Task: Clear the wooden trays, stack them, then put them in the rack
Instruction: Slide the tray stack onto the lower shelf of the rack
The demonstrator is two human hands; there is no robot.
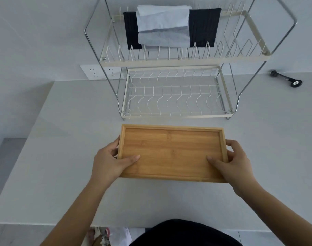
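Note:
A rectangular wooden tray with a raised rim is held over the white counter, just in front of the rack. Nothing lies in it. My left hand grips its left end, thumb on the inner surface and fingers under the edge. At the tray's right end my right hand holds on the same way. I cannot tell whether more than one tray is stacked here. The two-tier wire rack stands behind the tray; its lower shelf holds nothing.
Folded black, white and grey cloths lie on the rack's upper shelf. A small black wheeled tool rests on the counter at the far right. Wall sockets sit behind the rack's left leg. The counter's front edge runs near my body.

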